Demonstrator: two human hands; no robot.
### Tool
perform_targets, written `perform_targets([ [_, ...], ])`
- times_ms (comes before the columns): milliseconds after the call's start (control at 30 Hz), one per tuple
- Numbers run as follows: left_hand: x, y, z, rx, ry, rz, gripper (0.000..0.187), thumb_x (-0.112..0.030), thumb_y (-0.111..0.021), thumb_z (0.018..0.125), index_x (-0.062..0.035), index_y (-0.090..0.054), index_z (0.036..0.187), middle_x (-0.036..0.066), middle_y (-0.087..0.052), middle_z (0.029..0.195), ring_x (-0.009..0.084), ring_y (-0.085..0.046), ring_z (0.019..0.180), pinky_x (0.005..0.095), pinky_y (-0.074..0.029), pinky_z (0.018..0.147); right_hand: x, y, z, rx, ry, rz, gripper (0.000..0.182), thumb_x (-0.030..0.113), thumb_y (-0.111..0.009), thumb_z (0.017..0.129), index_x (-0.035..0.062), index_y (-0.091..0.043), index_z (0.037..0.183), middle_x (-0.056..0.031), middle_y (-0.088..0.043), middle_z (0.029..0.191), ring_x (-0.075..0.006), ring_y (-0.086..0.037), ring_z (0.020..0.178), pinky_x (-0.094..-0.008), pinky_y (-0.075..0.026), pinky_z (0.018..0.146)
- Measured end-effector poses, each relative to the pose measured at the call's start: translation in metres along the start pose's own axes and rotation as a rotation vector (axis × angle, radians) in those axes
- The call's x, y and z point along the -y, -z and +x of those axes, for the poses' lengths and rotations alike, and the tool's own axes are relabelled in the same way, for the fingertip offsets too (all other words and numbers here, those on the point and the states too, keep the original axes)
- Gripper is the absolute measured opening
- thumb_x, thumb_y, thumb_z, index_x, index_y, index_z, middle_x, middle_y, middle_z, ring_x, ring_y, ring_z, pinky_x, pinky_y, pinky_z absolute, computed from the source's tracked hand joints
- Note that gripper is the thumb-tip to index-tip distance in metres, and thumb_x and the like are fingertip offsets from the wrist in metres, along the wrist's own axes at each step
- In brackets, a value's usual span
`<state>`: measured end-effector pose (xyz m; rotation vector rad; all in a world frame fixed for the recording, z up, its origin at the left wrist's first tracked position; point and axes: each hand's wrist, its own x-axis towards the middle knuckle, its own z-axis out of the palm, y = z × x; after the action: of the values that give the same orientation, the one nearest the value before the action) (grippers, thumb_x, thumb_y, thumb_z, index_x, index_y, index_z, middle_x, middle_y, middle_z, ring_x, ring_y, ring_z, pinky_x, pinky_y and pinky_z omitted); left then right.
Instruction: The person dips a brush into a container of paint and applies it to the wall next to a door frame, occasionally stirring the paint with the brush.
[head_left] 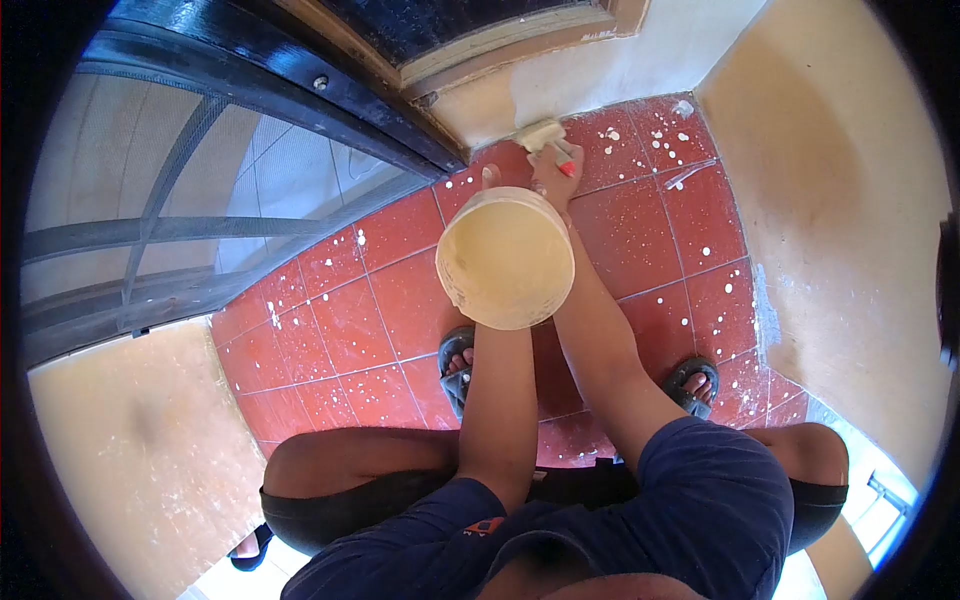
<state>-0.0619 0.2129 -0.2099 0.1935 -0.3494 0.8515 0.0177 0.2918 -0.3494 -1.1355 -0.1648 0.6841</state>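
Observation:
My left hand (491, 177) is closed on a round tub (447, 283) of cream-coloured paint, mostly hidden behind it, with a fingertip showing at the far rim. Paint is smeared around the tub's inner wall. Beyond it, my right hand (556, 172) grips a paintbrush (541, 135) with a red part on its handle. The cream-coated bristles are at the foot of the wall (480, 108), close to the floor. Part of that wall is cream and part is whitish.
Red floor tiles (625, 240) are spattered with pale paint. A dark-framed mesh door (160, 190) stands open at left, beside a wooden door frame (500, 55). A cream wall (820, 190) rises at right. My sandalled feet (693, 385) are below the tub.

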Motion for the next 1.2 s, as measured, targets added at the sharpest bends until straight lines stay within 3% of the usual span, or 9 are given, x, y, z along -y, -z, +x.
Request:
perform_targets([
  [100, -0.002, 0.001, 0.0, 0.014, 0.015, 0.004, 0.051, -0.044, -0.048, 0.087, -0.0298, -0.038, 0.136, 0.015, -0.039, 0.128, 0.0402, -0.042, 0.1, 0.0442, -0.043, 0.069, 0.005, -0.022, 0.001, -0.026, -0.071, 0.075, 0.017, 0.007, -0.053, 0.084, 0.0028, -0.043, 0.098, -0.009, -0.051, 0.093, -0.0165, -0.055, 0.083, -0.0285, -0.054, 0.069],
  [167, -0.004, 0.001, 0.0, 0.011, 0.023, 0.01, 0.051, -0.044, -0.049, 0.087, -0.0297, -0.038, 0.136, 0.015, -0.04, 0.128, 0.0402, -0.042, 0.1, 0.0442, -0.044, 0.069, 0.056, -0.038, -0.01, -0.037, -0.097, 0.31, 0.018, 0.006, -0.052, 0.085, 0.002, -0.043, 0.1, -0.0117, -0.051, 0.096, -0.0185, -0.056, 0.085, -0.0307, -0.054, 0.074],
  [267, -0.006, 0.005, -0.001, 0.007, 0.019, 0.002, 0.051, -0.044, -0.049, 0.087, -0.0296, -0.038, 0.135, 0.015, -0.04, 0.128, 0.0401, -0.042, 0.1, 0.0442, -0.044, 0.069, 0.11, -0.045, -0.032, -0.001, -0.045, 0.335, 0.02, 0.006, -0.051, 0.086, 0.0015, -0.041, 0.102, -0.0134, -0.052, 0.1, -0.0209, -0.057, 0.091, -0.0336, -0.054, 0.078],
  [500, -0.009, 0.003, 0.003, -0.001, 0.029, 0.038, 0.051, -0.043, -0.05, 0.087, -0.0295, -0.038, 0.135, 0.015, -0.04, 0.128, 0.0399, -0.042, 0.1, 0.0435, -0.044, 0.069, 0.084, -0.022, -0.033, 0.011, -0.016, 0.316, 0.019, 0.007, -0.048, 0.086, 0.0019, -0.041, 0.103, -0.0173, -0.055, 0.102, -0.0238, -0.059, 0.091, -0.0312, -0.053, 0.078],
  [567, -0.004, 0.002, 0.001, -0.032, 0.037, 0.058, 0.051, -0.042, -0.051, 0.087, -0.0295, -0.039, 0.135, 0.015, -0.04, 0.127, 0.0398, -0.042, 0.1, 0.0428, -0.045, 0.068, 0.061, -0.015, -0.024, 0.079, -0.017, 0.286, 0.019, 0.008, -0.051, 0.087, 0.0024, -0.041, 0.102, -0.0119, -0.051, 0.103, -0.021, -0.056, 0.092, -0.0332, -0.053, 0.08],
  [733, 0.002, 0.005, 0.006, 0.027, -0.021, 0.042, 0.05, -0.042, -0.05, 0.087, -0.0305, -0.038, 0.135, 0.013, -0.041, 0.128, 0.0393, -0.043, 0.1, 0.0426, -0.045, 0.069, 0.026, 0.013, -0.007, -0.019, -0.059, 0.182, 0.018, 0.008, -0.051, 0.087, 0.0036, -0.042, 0.101, -0.0101, -0.051, 0.099, -0.0191, -0.056, 0.089, -0.0302, -0.053, 0.078],
  [900, 0.003, 0.022, -0.004, 0.029, 0.006, 0.105, 0.05, -0.042, -0.049, 0.087, -0.0313, -0.039, 0.135, 0.012, -0.041, 0.127, 0.0382, -0.042, 0.1, 0.0424, -0.045, 0.069, 0.083, -0.028, -0.001, -0.007, 0.034, 0.202, 0.019, 0.006, -0.051, 0.086, 0.0024, -0.041, 0.101, -0.0112, -0.051, 0.098, -0.0198, -0.057, 0.088, -0.0309, -0.054, 0.076],
  [967, 0.006, 0.019, -0.005, -0.002, 0.02, 0.125, 0.049, -0.042, -0.049, 0.087, -0.0317, -0.039, 0.134, 0.011, -0.041, 0.126, 0.038, -0.041, 0.1, 0.0424, -0.045, 0.069, 0.13, -0.043, -0.01, -0.015, -0.006, 0.385, 0.02, 0.006, -0.051, 0.086, 0.0015, -0.04, 0.102, -0.0133, -0.051, 0.099, -0.0211, -0.057, 0.088, -0.0327, -0.054, 0.077],
  [1200, 0.014, 0.004, 0.011, 0.068, 0.076, -0.004, 0.044, -0.04, -0.046, 0.089, -0.0315, -0.042, 0.132, 0.01, -0.039, 0.126, 0.0359, -0.039, 0.099, 0.0427, -0.044, 0.069, 0.151, -0.026, -0.021, 0.009, -0.056, 0.466, 0.023, 0.005, -0.051, 0.087, 0.0011, -0.038, 0.105, -0.0144, -0.05, 0.101, -0.0221, -0.057, 0.09, -0.0344, -0.053, 0.079],
])
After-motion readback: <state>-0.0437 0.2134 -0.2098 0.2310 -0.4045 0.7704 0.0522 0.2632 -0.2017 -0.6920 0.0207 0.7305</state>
